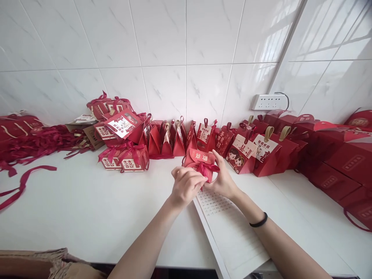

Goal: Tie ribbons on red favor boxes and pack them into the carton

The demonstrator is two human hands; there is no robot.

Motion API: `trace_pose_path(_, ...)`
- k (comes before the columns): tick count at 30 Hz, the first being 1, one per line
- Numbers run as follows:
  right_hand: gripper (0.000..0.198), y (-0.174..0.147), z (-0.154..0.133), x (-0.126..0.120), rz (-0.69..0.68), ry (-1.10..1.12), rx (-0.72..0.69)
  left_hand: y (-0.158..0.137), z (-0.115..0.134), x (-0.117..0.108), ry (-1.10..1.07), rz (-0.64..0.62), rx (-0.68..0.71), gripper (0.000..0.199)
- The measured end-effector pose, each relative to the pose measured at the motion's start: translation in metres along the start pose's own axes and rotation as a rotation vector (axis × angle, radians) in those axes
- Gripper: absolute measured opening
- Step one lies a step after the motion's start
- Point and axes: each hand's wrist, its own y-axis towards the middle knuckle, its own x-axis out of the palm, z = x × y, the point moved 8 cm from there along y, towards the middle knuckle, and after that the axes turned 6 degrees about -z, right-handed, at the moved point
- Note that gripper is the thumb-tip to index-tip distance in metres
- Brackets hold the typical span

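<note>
Though ribboned, box (200,156) in right grip (223,181)

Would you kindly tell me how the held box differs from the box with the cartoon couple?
The held box is in the right hand; the couple box stands on the table. The held box has a ribbon bow in front; the couple box shows a printed cartoon couple. Both are red with Chinese characters.

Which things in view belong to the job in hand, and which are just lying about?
In the job:
red box, held by the right hand
bow on it, at the left hand
probably the loose ribbon

Apparently just lying about:
handwritten page
power strip
cardboard, near edge
</note>
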Motion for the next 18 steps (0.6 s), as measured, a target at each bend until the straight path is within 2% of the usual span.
trace_pose_path(2, 0.094, 0.001, -0.007, -0.006, 0.034, -0.004, -0.029, -0.002, 0.011, 0.001, 0.017, -0.03, 0.147, 0.009)
trace_pose_path(4, 0.093, 0.003, -0.012, -0.012, 0.065, -0.01, -0.047, -0.003, 0.017, -0.01, 0.008, 0.068, 0.275, 0.025)
trace_pose_path(5, 0.092, 0.004, -0.013, -0.014, 0.076, -0.008, -0.046, -0.002, 0.015, -0.018, -0.01, 0.136, 0.296, 0.04)
trace_pose_path(7, 0.091, 0.005, -0.016, -0.015, 0.083, 0.009, -0.049, 0.007, -0.002, -0.033, -0.084, 0.192, 0.201, 0.075)
trace_pose_path(9, 0.091, 0.005, -0.019, -0.013, 0.075, 0.034, -0.056, 0.02, -0.026, -0.035, -0.219, 0.059, 0.001, 0.095)
trace_pose_path(11, 0.09, 0.005, -0.02, -0.012, 0.068, 0.075, -0.045, 0.029, -0.043, -0.025, -0.385, -0.191, -0.191, 0.091)
trace_pose_path(13, 0.09, 0.005, -0.015, -0.011, 0.059, 0.16, 0.028, 0.033, -0.045, -0.014, -0.511, -0.407, -0.32, 0.086)
trace_pose_path(14, 0.09, 0.005, -0.011, -0.011, 0.051, 0.229, 0.085, 0.034, -0.043, -0.01, -0.536, -0.476, -0.369, 0.087)
trace_pose_path(16, 0.092, 0.004, 0.001, -0.01, 0.022, 0.385, 0.214, 0.04, -0.039, -0.004, -0.529, -0.545, -0.438, 0.091)
trace_pose_path(18, 0.098, 0.004, 0.01, -0.009, -0.035, 0.531, 0.294, 0.048, -0.039, -0.002, -0.498, -0.537, -0.502, 0.09)
